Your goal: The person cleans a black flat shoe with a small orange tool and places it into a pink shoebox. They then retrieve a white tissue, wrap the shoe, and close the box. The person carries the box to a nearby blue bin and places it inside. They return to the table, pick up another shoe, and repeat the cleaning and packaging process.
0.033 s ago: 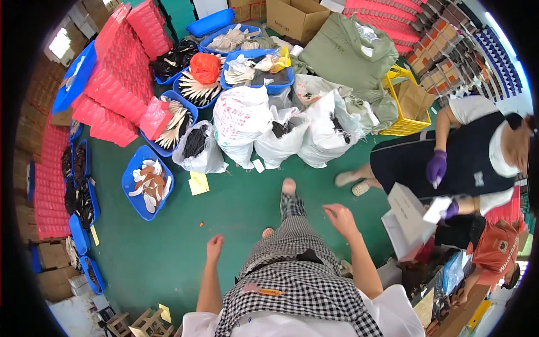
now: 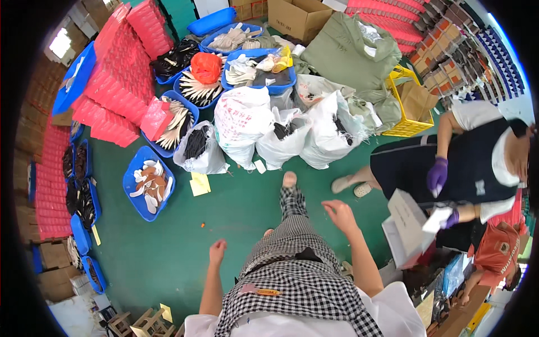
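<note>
My left hand (image 2: 218, 251) hangs over the green floor with its fingers loosely bent and nothing visible in it. Held out in front of me on the other side is my right hand (image 2: 340, 215), also empty, its thumb and fingers apart. Neither hand touches anything. The nearest thing ahead of my left hand is a blue tub (image 2: 148, 184) of white and brown shoe insoles, standing on the floor. Farther ahead, white woven sacks (image 2: 242, 126) with dark strips in several of them stand in a row. I wear a checked apron (image 2: 292, 286).
At right a co-worker in purple gloves (image 2: 437, 175) holds a white box (image 2: 407, 219); another person in orange (image 2: 497, 247) bends behind. Pink stacks (image 2: 120, 73) rise at left. A yellow crate (image 2: 409, 126), green sacking (image 2: 345, 53) and blue tubs (image 2: 275, 87) line the back. Wooden stools (image 2: 149, 323) stand lower left.
My left hand has shifted slightly down and right. My front foot appears a little nearer. The person in orange has moved lower and farther right. The co-worker's gloved hands have shifted slightly.
</note>
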